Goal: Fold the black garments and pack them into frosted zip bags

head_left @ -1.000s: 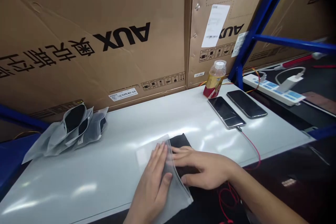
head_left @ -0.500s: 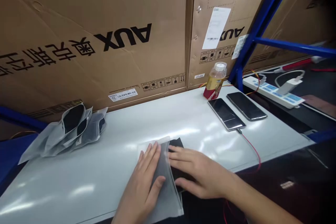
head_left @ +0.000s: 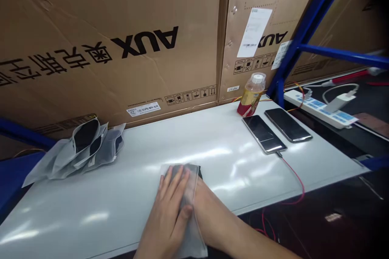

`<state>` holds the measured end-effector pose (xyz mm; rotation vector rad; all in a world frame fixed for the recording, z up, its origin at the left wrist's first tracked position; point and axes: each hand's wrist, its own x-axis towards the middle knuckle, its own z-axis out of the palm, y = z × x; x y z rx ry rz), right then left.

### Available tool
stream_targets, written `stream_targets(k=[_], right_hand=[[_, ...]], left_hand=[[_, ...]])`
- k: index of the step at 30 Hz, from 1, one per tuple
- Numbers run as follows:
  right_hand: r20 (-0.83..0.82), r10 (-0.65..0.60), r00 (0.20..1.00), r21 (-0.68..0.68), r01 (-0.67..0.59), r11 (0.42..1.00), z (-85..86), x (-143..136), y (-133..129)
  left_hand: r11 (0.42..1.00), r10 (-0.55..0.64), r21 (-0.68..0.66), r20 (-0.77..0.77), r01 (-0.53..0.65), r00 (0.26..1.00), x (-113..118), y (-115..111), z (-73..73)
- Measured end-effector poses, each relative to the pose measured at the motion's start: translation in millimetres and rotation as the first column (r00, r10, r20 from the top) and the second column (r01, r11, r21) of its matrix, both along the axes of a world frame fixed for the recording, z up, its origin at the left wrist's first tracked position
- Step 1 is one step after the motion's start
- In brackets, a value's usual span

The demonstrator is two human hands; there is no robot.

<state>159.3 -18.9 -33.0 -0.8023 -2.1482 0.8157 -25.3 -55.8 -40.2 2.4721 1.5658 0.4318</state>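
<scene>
A frosted translucent bag (head_left: 191,236) lies at the front edge of the white table. Spread flat on top of it is my left hand (head_left: 168,208), fingers apart and pointing away from me. My right hand (head_left: 206,210) reaches into the bag's right-hand opening; its fingers are hidden under the bag and behind my left hand. A corner of a black item (head_left: 199,173) shows at the bag's upper right, most of it covered by the bag.
Several filled frosted bags (head_left: 88,145) lie at the left. A bottle (head_left: 251,95), a cabled phone (head_left: 264,134) and another phone (head_left: 288,125) are at the right. Large cartons (head_left: 106,8) stand behind, with a power strip (head_left: 319,108) beyond the blue frame (head_left: 313,20).
My right hand has moved left into the bag, and the black item has gone in with it. My left hand stays on the bag. The view has shifted slightly.
</scene>
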Motion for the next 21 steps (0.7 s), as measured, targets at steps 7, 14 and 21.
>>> stream_targets(k=[7,14,21], right_hand=[[0.122,0.235,0.964,-0.182,-0.211,0.96,7.5,62,11],[0.208,0.362,0.909,-0.097,-0.349,0.932,-11.7,36,10],[0.026,0.122,0.992,0.004,-0.122,0.993,-13.4,69,19]], left_hand=[[0.999,-0.032,-0.022,-0.063,0.03,0.997,-4,0,-0.1],[0.982,-0.164,-0.112,-0.081,0.155,0.983,-13,13,13.9],[0.981,-0.126,-0.165,-0.165,0.098,0.978,-9,17,25.0]])
